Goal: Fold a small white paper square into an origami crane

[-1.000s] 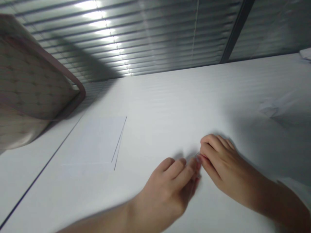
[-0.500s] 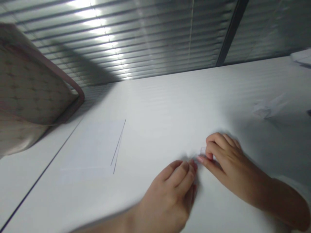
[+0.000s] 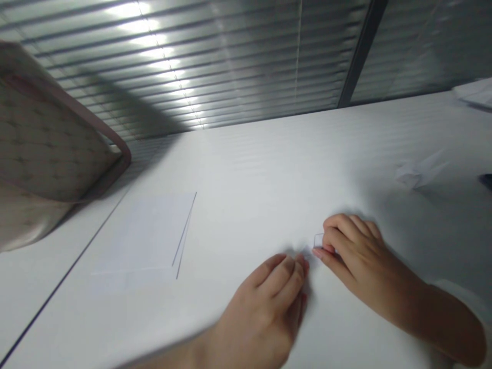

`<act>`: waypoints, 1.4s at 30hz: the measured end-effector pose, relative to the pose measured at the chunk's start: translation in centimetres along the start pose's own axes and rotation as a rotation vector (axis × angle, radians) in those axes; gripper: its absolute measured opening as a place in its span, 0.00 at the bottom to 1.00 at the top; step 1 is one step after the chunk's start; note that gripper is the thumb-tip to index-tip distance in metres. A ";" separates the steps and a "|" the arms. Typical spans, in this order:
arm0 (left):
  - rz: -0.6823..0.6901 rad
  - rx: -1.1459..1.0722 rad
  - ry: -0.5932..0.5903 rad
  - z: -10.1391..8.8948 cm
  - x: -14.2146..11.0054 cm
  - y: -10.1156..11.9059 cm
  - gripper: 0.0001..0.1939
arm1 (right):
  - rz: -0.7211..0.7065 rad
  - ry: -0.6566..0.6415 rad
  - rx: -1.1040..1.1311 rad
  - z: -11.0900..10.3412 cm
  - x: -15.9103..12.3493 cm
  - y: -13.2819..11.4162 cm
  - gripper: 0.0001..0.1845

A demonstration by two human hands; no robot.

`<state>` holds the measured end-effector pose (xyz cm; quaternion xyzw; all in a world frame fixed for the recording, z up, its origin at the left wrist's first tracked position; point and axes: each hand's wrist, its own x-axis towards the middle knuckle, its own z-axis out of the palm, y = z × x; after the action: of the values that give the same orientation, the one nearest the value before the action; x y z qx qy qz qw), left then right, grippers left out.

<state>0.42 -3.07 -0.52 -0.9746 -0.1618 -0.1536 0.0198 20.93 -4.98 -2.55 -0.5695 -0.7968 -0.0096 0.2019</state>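
My right hand (image 3: 363, 261) rests low over the white table top (image 3: 246, 169), its thumb and fingers pinching a small clear rectangular piece (image 3: 318, 240), probably plastic. Most of that piece is hidden by the fingers. My left hand (image 3: 269, 307) lies just left of the right hand, its curled fingertips almost touching the right thumb. I see only its back, and nothing shows in it. A stack of thin white paper sheets (image 3: 144, 233) lies on the table further left, apart from both hands.
A beige padded object with pink trim (image 3: 46, 138) intrudes at the left. Slatted blinds (image 3: 192, 61) run along the table's far edge. A crumpled white paper scrap (image 3: 413, 177), a small dark item (image 3: 486, 180) and a white paper (image 3: 474, 92) lie at the right.
The hands have parted slightly, with the left hand drawn back from the right, and the clear piece now shows at the right fingertips. The view has shifted a little.
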 end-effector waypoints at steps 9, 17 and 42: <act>-0.027 -0.007 0.019 -0.3 0.3 0.0 0.16 | -0.018 0.113 0.163 -0.7 0.2 0.0 0.14; 0.016 0.025 0.048 0.4 -0.2 -0.2 0.15 | -0.431 0.094 -0.044 -1.0 -1.8 -0.6 0.16; -0.370 -0.304 0.167 -1.2 -0.3 -0.1 0.11 | -0.357 -0.165 -0.011 -0.6 -0.6 0.1 0.27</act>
<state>-0.24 -3.13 0.48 -0.9042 -0.3102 -0.2570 -0.1422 21.41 -5.60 -2.21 -0.4191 -0.8989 -0.0028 0.1278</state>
